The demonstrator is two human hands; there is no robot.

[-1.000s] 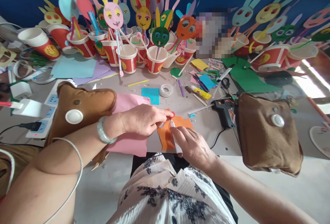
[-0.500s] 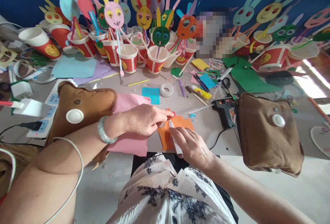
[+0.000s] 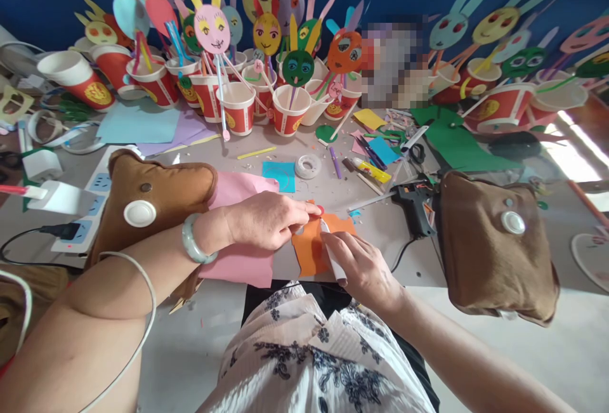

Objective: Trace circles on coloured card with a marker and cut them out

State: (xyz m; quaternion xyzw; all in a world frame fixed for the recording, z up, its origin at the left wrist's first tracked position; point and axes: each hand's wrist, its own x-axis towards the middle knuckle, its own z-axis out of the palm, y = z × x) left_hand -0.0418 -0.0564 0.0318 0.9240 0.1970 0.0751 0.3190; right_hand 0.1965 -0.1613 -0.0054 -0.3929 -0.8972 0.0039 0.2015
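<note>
My left hand (image 3: 266, 219) rests at the top of a piece of orange paper (image 3: 311, 254), its fingers close together. Its fingertips press on a small red disc (image 3: 320, 210). A small greyish-white piece (image 3: 299, 230) shows under the curled fingers. In my right hand (image 3: 364, 267) is a slim white pen (image 3: 337, 264), held in a pinch with its tip on the orange paper just below the red disc. Pink paper (image 3: 240, 267) lies beneath my left wrist.
Left of me are a brown cushion-like pouch (image 3: 166, 178) and a power strip (image 3: 90, 210). Rightward lie a black glue gun (image 3: 413, 210) and another brown pouch (image 3: 497, 261). Paper cups (image 3: 238, 115) with paper faces line the back. A tape roll (image 3: 308, 166) and blue paper (image 3: 278, 177) lie ahead.
My right hand and the white pen have shifted slightly right, the tip moving along below the red disc. My left hand stays in place on the disc.
</note>
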